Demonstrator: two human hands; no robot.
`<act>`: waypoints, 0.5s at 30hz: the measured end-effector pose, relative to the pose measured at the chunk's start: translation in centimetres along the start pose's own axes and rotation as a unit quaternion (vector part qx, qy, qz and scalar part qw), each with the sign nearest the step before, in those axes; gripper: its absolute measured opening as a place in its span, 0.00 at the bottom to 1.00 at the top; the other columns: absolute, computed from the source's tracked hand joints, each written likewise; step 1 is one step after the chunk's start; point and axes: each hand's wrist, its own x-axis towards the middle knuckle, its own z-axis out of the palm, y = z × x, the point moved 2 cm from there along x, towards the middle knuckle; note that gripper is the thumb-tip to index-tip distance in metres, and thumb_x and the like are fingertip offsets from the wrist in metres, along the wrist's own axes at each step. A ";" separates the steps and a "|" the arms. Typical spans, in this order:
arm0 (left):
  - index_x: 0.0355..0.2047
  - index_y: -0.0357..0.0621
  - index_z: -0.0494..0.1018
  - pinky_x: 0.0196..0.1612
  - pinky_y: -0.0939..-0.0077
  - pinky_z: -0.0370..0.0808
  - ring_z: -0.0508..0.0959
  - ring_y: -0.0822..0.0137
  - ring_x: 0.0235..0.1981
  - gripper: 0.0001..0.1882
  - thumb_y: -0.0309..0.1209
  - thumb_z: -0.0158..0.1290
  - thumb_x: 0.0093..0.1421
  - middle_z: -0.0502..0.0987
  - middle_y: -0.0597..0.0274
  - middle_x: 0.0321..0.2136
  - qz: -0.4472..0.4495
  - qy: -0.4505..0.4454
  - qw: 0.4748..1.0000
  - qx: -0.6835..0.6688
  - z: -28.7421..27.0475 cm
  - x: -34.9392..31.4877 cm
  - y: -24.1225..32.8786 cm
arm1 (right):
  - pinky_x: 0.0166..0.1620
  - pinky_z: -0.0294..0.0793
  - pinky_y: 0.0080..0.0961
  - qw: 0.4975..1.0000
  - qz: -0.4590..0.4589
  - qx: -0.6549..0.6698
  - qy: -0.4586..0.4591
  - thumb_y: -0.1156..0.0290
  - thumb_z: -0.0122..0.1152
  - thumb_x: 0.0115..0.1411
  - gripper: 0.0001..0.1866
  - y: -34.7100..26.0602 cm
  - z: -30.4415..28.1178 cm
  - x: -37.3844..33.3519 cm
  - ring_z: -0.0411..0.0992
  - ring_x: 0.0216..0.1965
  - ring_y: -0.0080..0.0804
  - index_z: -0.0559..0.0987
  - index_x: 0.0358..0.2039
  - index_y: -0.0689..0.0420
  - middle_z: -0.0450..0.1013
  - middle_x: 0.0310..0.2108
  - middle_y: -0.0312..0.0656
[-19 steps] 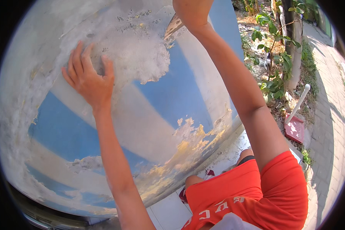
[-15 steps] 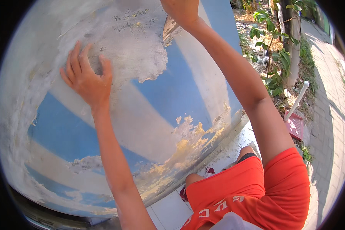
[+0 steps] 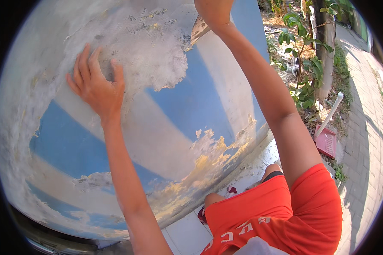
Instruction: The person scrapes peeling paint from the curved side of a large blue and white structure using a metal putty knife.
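Head view: we're outside facing a wall [image 3: 178, 106] of blue and white stripes with peeling paint. Our left hand [image 3: 95, 87] lies flat on it, fingers spread. Our right hand [image 3: 212, 12] grips a scraper [image 3: 198, 30], which looks stiff and light; best held by its hidden handle, blade angled down-left along the wall.

Wall [image 3: 187, 106]: masonry with matt blue and white paint, smooth where the coat is whole. Bare patch [image 3: 149, 55] at far centre: rough, chalky grey plaster, crumbled edges. Near the base the paint flakes to a yellowish, pitted layer. Your left hand [image 3: 95, 87] lies flat on the rough patch. Scraper blade [image 3: 198, 29] in your right hand [image 3: 212, 10]: dull metal, dusted. Shorts [image 3: 281, 216]: orange cloth, matt. Floor tiles [image 3: 187, 236]: pale, smooth. Dustpan [image 3: 326, 140], right: red plastic.
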 end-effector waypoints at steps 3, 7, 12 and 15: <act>0.49 0.56 0.76 0.66 0.43 0.55 0.69 0.63 0.60 0.19 0.40 0.57 0.56 0.72 0.71 0.58 0.011 -0.004 1.000 0.002 0.0 -0.1 -0.2 | 0.24 0.58 0.26 0.997 0.017 -0.006 -0.069 0.61 0.68 0.60 0.18 0.0 0.3 -1.0 0.55 0.20 0.22 0.72 0.26 0.61 0.59 0.16 0.35; 0.49 0.56 0.76 0.66 0.42 0.55 0.69 0.62 0.60 0.19 0.40 0.56 0.56 0.72 0.71 0.58 0.005 -0.001 1.000 0.001 0.1 -0.1 -0.2 | 0.22 0.55 0.27 0.998 -0.057 0.027 -0.012 0.63 0.67 0.61 0.18 -0.7 0.9 -0.9 0.53 0.20 0.21 0.70 0.24 0.60 0.58 0.16 0.35; 0.49 0.55 0.76 0.66 0.41 0.55 0.69 0.62 0.60 0.19 0.40 0.55 0.57 0.72 0.71 0.58 0.004 0.009 1.000 -0.007 0.3 0.0 -0.2 | 0.22 0.58 0.25 1.000 0.002 0.011 0.021 0.65 0.69 0.60 0.16 -1.3 0.4 -0.9 0.55 0.19 0.20 0.72 0.27 0.61 0.60 0.16 0.35; 0.48 0.55 0.76 0.65 0.41 0.55 0.69 0.62 0.60 0.18 0.41 0.55 0.57 0.72 0.71 0.58 0.016 0.003 1.000 0.001 0.5 -0.4 -0.3 | 0.24 0.60 0.25 0.998 -0.050 -0.008 -0.028 0.65 0.68 0.60 0.16 -1.9 1.0 -2.6 0.57 0.20 0.20 0.72 0.27 0.61 0.63 0.17 0.35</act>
